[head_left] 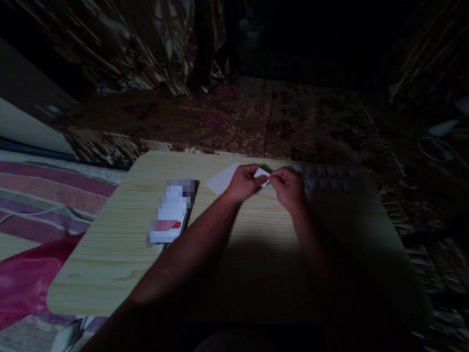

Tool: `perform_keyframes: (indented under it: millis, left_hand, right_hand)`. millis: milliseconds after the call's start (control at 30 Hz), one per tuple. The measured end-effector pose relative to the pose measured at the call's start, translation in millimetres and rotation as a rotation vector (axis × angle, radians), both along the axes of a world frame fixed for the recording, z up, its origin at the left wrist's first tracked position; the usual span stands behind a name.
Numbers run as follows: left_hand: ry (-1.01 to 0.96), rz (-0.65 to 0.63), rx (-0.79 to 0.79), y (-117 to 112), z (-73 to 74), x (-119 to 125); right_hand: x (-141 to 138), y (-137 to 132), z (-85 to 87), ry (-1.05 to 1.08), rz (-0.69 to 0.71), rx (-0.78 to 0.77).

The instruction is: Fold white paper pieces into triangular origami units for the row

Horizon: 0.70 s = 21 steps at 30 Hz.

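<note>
Near the far edge of a light wooden table [120, 210], my left hand [244, 183] is closed on a small folded piece of white paper [261, 175], its thumb pressed on top. My right hand [287, 186] pinches the right corner of the same paper, its fingertips close to the left thumb. Beside my left hand a larger sheet of white paper [222, 180] lies on the table, partly covered by that hand. Just beyond my right hand sits a tray with rows of rounded cups [326, 177], dim in the shadow.
A phone [168, 215] with a lit, blurred-out screen lies left of my left forearm, a cable at its lower end. Behind the table is a patterned fabric-covered surface [234, 117] below curtains [172, 44]. Striped bedding [73, 190] and a pink cloth [32, 278] are at left.
</note>
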<state>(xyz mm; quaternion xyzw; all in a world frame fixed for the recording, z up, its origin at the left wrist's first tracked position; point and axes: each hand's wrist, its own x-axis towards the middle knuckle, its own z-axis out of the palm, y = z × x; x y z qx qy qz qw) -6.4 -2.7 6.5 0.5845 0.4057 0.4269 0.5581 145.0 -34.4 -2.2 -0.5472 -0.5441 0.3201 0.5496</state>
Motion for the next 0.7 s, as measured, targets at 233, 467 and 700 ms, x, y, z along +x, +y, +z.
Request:
perform_keyframes:
  millis: [233,467,700]
  left_hand:
    - [0.023,-0.007,0.020,1.1,-2.0,-1.7]
    - [0.022,0.009,0.012,0.3,-2.0,0.6]
    - [0.019,0.037,0.034,-1.2,1.7,3.2]
  right_hand:
    - [-0.1,-0.1,-2.4,0.009,0.014,0.009]
    - [1.0,0.3,-2.4,0.003,-0.004,0.012]
    - [1.4,2.3,-2.9,0.031,-0.066,-0.007]
